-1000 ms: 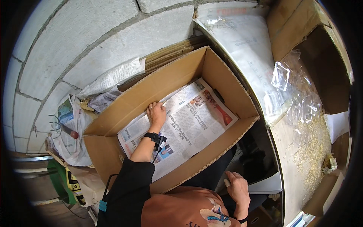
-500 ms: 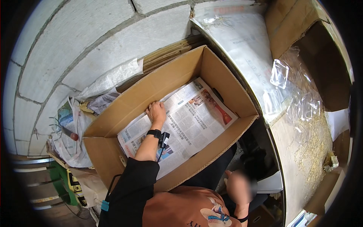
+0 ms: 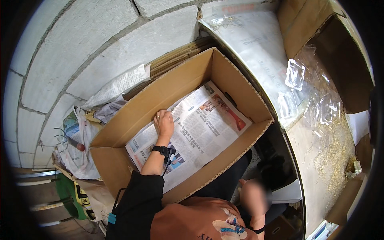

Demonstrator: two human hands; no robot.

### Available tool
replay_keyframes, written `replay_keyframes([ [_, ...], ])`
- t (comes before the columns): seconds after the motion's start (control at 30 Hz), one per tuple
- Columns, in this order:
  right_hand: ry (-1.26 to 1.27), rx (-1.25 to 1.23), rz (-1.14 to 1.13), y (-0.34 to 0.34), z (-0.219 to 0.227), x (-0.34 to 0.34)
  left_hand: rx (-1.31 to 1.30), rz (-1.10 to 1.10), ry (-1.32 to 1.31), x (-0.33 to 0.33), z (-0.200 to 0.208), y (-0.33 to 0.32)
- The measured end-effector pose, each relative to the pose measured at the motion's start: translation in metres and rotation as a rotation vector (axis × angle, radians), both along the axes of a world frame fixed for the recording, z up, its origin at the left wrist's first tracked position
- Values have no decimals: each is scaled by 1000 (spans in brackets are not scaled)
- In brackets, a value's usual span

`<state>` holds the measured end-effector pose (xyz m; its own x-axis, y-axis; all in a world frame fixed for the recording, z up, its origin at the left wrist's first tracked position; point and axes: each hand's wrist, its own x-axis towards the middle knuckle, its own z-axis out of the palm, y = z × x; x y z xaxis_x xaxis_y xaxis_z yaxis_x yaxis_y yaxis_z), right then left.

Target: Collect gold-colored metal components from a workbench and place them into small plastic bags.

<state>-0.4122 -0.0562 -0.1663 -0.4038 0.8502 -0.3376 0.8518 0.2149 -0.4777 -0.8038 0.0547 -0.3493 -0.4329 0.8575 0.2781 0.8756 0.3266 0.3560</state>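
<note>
Brown box (image 3: pixel 182 86), newspaper (image 3: pixel 204 134) inside — my left hand (image 3: pixel 163 123) rests on it, right hand (image 3: pixel 253 198) blurred — can't tell either grip.

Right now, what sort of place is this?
Probably a small workshop or packing corner: bare block wall, a cardboard box with newspaper laid inside, and a worktop with clear plastic packaging beside many scattered thin gold-coloured pieces.
</note>
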Motion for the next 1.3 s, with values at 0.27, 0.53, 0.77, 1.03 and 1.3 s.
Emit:
replay_keyframes([
  [0.27,-2,4,40,0,-6,-2,-172,-16,96,-9,15,9],
  [0.53,26,68,25,0,8,14,-294,-554,-13,80,45,-18],
  [0.77,143,451,-184,18,80,43,197,-708,-516,127,128,30],
  [1.03,-74,617,-259,21,93,90,195,-768,-294,267,230,150],
  [1.3,-64,567,-958,-63,76,243,135,-792,-187,308,220,169],
])
